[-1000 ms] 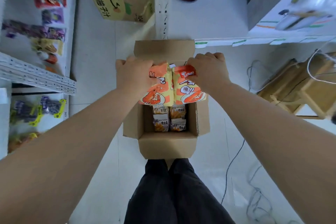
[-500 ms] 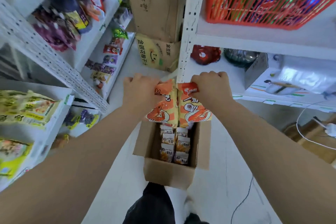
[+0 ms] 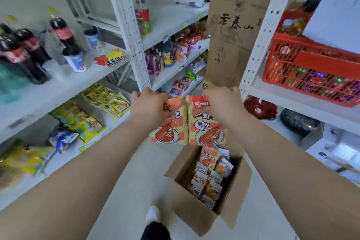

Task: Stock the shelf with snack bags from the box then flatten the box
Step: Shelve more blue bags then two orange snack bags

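The left snack bag (image 3: 169, 132) and the right snack bag (image 3: 206, 132) have risen clear of the box (image 3: 196, 216) since half a second ago; the box now sits lower in view, below and slightly right of them, and the view has tilted up so that more of the left shelving shows. The left hand (image 3: 148, 106) clenches the top of the left snack bag, fingers curled over its upper edge; the right hand (image 3: 222, 103) grasps the top of the right snack bag in the same way. The two bags hang side by side in the air, their inner edges touching, between the two shelving units. The box stands open on the pale floor, flaps up; inside lie small packets (image 3: 211, 181) in rows, with one more orange bag (image 3: 209, 157) at the far end. A white shoe (image 3: 153, 215) is just left of the box.

To the left, a white shelf (image 3: 58, 87) carries cola bottles (image 3: 62, 33) and a red-and-yellow sign (image 3: 112, 59); the level beneath holds yellow bags (image 3: 106, 99). To the right, a red basket (image 3: 311, 76) rests on another white shelf; a tall brown carton (image 3: 233, 25) stands between the units.
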